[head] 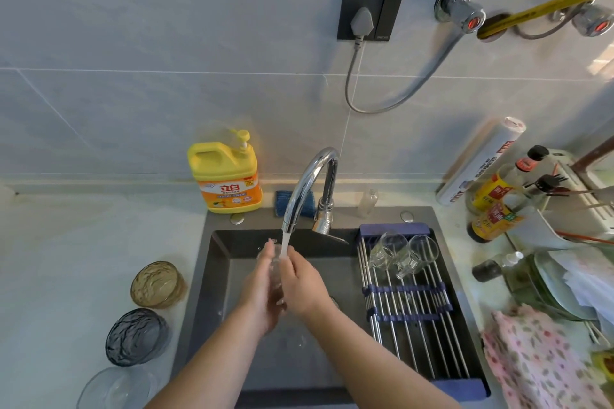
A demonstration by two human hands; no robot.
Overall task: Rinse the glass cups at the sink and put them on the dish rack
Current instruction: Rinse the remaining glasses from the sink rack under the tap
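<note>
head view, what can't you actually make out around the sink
All in the head view:
Cup: clear glass, mostly covered by the left hand, right hand and water.
Rack cups: overlapping clear glass on the rack, so the count is uncertain.
Clear bowl: cut off by the bottom edge.
Bottles: label text too small.

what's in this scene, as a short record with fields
tap: running
hands: left hand and right hand hold a cup under the stream
sink: dark, the hands are over it
rack: across the sink's right side
on rack: two cups at the far end
left counter: three bowls
behind sink: soap bottle
</note>
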